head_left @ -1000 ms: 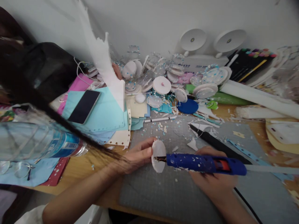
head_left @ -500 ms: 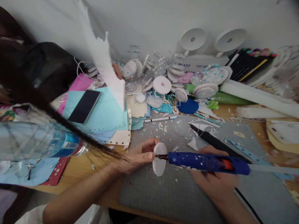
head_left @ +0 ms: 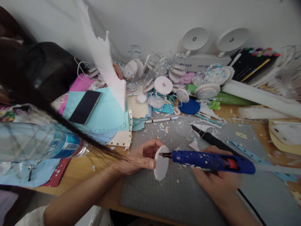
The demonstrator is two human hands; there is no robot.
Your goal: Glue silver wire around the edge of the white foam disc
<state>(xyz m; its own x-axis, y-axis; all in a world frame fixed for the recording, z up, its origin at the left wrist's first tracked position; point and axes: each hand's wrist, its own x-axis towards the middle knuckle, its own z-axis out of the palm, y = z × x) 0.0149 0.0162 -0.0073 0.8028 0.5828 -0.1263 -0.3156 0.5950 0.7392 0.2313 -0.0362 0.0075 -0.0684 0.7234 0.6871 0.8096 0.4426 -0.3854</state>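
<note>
Between the thumb and fingers of my left hand (head_left: 138, 158), a small white foam disc (head_left: 161, 168) is held on edge over the cutting mat. My right hand (head_left: 217, 177) is closed around a blue glue gun (head_left: 199, 160), which has dried white bits on its barrel and a glue stick coming out of the rear. Its nozzle points left and meets the upper part of the disc's face; whether it touches cannot be told. The fingers of my right hand are partly hidden behind the gun.
A grey cutting mat (head_left: 145, 194) with scraps lies below. A black-handled knife (head_left: 211, 139) rests beyond my right hand. Decorated white discs (head_left: 163, 85) crowd the back. A phone (head_left: 85, 107) on coloured paper and a water bottle (head_left: 35, 141) are at left. Dark hair strands cross the view.
The glue gun's tip has shifted slightly up and right on the disc's face. The disc has tilted a little, and its lower edge has dropped slightly.
</note>
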